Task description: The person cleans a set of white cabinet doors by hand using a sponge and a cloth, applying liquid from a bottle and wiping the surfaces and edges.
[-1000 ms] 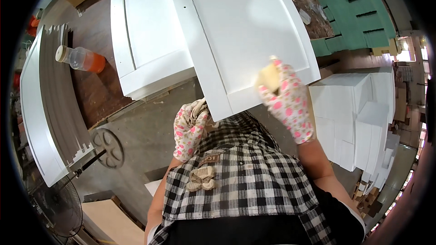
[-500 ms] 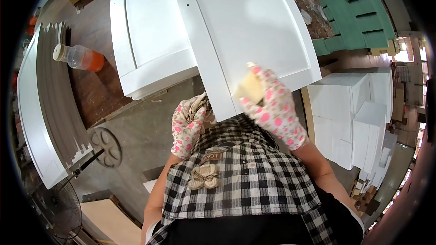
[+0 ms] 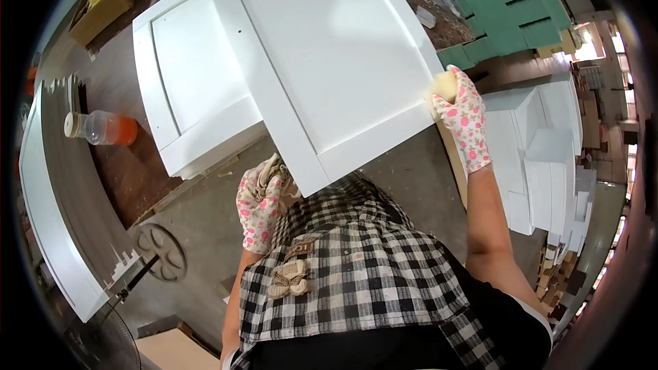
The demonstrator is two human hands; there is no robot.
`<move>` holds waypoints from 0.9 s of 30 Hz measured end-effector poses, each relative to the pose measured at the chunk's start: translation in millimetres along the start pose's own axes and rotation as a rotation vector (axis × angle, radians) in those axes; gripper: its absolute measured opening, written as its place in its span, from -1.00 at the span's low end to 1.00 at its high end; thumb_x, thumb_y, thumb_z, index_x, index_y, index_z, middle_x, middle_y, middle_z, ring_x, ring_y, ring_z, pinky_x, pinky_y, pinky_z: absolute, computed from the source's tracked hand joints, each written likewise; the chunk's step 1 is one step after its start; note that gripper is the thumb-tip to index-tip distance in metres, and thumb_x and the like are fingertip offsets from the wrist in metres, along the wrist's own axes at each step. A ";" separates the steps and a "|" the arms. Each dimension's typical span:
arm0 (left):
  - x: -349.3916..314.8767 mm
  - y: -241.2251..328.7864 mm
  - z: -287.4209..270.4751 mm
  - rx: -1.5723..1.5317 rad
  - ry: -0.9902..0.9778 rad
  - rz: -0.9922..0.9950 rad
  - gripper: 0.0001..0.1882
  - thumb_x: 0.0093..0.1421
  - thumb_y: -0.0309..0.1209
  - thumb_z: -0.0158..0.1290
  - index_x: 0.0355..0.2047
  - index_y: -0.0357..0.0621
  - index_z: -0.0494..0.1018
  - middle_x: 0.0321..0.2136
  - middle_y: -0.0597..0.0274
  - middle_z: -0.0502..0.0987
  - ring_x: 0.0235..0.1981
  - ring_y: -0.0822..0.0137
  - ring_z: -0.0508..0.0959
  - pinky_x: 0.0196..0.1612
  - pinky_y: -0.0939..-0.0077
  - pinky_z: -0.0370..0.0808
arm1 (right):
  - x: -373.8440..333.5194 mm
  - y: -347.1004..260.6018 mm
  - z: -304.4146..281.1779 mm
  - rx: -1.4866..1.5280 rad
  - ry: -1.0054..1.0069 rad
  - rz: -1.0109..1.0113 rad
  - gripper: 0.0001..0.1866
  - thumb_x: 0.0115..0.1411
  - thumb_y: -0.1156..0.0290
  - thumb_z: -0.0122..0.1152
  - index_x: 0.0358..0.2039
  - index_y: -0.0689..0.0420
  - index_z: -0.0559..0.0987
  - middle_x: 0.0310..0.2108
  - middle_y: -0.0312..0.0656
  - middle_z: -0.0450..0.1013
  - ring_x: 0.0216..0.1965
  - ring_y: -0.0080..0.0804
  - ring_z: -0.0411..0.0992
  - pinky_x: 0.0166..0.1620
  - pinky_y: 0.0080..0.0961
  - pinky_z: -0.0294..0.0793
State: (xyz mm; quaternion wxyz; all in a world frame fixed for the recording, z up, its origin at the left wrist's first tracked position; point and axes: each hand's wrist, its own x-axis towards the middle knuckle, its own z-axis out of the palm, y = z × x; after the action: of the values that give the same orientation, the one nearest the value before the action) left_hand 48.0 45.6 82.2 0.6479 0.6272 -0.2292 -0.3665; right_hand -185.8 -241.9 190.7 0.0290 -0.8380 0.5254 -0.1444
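White panel [image 3: 329,62] with a raised frame lies at the centre of the head view, set at a slant, with its near left corner close above a black-and-white checked apron [image 3: 356,274]. It overlaps part of a 2nd white panel [image 3: 195,62], which lies to its left on a brown table [image 3: 116,188].

Both hands wear flowered gloves and are well apart. The right hand [image 3: 465,122] is closed around a pale yellow pad [image 3: 444,86], which is at the white panel's right edge, by the near right corner. The left hand [image 3: 259,207] grips a crumpled beige cloth [image 3: 272,173] beside the panel's left edge, near the near left corner; whether its fingers touch the panel cannot be told.

On the brown table, 1 bottle [image 3: 110,128] of orange liquid lies on its side, just right of a row of stacked panels [image 3: 65,212]. Farther back is a cardboard box [image 3: 116,10]. Green pieces [image 3: 510,7] stand at the upper right, with white stacked pieces [image 3: 510,157] below them.
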 end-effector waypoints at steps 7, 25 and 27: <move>-1.9 1.7 -0.8 0.073 0.012 -0.014 -0.63 0.19 -0.60 0.05 0.03 -0.22 0.46 -0.12 0.24 0.48 -0.06 0.42 0.47 0.07 0.53 0.37 | -59.9 -109.6 1.1 0.312 -0.249 -0.206 -0.38 -0.01 0.33 0.27 0.08 0.27 0.38 -0.05 0.08 0.44 -0.05 -0.05 0.47 0.02 -0.27 0.49; -1.6 71.4 3.2 -0.073 0.276 0.383 -0.53 0.20 -0.50 0.12 0.12 -0.20 0.31 -0.01 0.10 0.48 -0.07 0.28 0.54 0.01 0.39 0.55 | 21.2 41.8 -11.7 0.063 -0.122 -0.059 -0.35 0.05 0.30 0.30 0.15 0.23 0.36 0.03 -0.02 0.43 0.02 -0.22 0.45 0.08 -0.39 0.42; -1.4 74.8 28.7 0.040 0.276 0.314 -0.56 0.19 -0.46 0.14 0.08 -0.16 0.35 -0.03 0.10 0.49 -0.07 0.25 0.54 0.00 0.37 0.56 | 36.7 51.8 -13.3 0.715 -0.150 0.037 -0.39 0.09 0.39 0.32 0.14 0.24 0.36 -0.03 -0.12 0.46 -0.07 -0.41 0.47 -0.01 -0.52 0.47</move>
State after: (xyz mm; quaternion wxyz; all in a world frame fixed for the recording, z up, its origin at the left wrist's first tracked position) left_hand 39.4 24.0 158.9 0.7097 0.6408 -0.2404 -0.1668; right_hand -219.7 -296.2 200.7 0.3613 -0.7735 0.4531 -0.2567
